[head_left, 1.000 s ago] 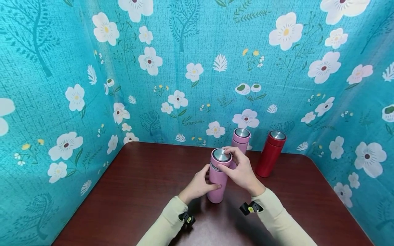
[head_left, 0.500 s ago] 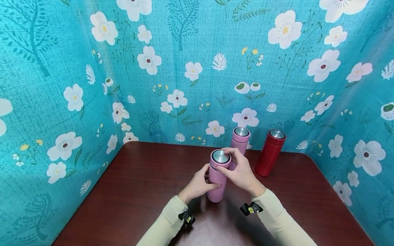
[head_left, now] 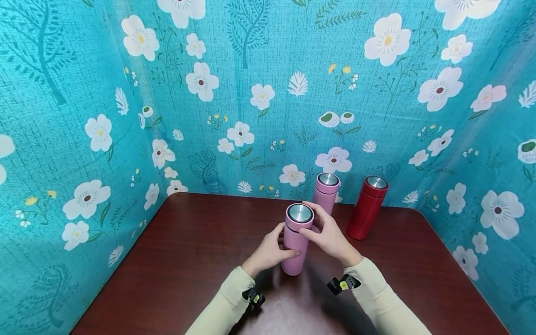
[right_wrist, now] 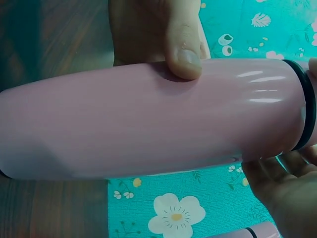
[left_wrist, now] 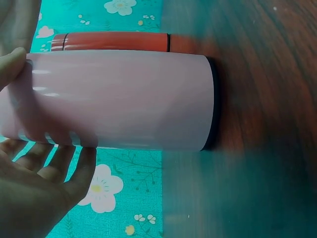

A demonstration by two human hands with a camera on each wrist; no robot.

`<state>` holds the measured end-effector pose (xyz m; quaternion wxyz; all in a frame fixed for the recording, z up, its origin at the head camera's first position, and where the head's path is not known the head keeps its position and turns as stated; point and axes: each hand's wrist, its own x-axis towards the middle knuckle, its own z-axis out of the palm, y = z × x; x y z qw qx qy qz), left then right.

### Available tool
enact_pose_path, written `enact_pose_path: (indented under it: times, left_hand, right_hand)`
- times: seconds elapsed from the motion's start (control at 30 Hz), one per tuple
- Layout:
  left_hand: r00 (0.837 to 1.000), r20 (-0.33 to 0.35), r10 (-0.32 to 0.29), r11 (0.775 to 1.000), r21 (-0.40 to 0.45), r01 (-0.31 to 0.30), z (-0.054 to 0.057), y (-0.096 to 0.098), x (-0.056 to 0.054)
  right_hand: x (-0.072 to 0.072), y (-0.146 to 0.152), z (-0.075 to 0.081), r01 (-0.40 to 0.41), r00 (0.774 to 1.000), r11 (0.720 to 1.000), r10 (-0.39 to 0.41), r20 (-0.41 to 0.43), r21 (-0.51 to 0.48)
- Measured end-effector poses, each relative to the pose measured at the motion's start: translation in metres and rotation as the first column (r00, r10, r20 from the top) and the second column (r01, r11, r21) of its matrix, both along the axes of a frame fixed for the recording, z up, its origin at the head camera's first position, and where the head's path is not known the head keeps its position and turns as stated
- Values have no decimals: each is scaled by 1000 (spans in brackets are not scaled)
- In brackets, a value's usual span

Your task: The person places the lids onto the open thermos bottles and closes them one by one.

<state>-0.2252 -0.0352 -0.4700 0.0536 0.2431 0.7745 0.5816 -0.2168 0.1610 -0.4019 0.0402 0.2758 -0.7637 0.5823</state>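
Observation:
A pink thermos [head_left: 295, 244] stands upright near the middle of the table, its pink lid [head_left: 299, 214] topped by a silver disc. My left hand [head_left: 267, 254] grips the body, thumb across the front and fingers round the far side. In the right wrist view the left thumb [right_wrist: 185, 62] presses the pink wall. Up at the lid, my right hand [head_left: 328, 234] pinches its side, thumb in front and fingers behind. A dark ring [right_wrist: 306, 104] marks the joint between lid and body.
Behind the right hand stands a second pink thermos [head_left: 325, 194], partly hidden. A red thermos [head_left: 366, 209] is to its right. Flowered blue cloth [head_left: 247, 107] hangs along the back and sides of the dark wooden table [head_left: 201, 237].
The lid has come down onto the body, and the silver band below it no longer shows. My right fingers have shifted off the lid's top to its side. The left hand keeps its grip.

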Motion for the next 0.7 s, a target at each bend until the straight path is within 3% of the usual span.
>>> enact_pose_path:
  times: [0.27,0.47,0.6,0.7]
  left_hand:
    - [1000,-10,-12,1000,13,12,-2,0,-1]
    - [1000,-10,-3,1000,8,3,-1,1,-1]
    - [1000,-22,-5,1000,14,5,8,0,6]
    - [1000,-22,-7,1000,24,8,15,0,9]
  right_hand:
    - [2,0,0,10,999,1000,-11,-47,-12]
    - [11,-8,8,94,992,995,-95,-79,-17]
    - [5,-8,-3,159,985,987,-160,-60,-16]
    - [2,-8,-7,152,986,988,-153,-62,-14]
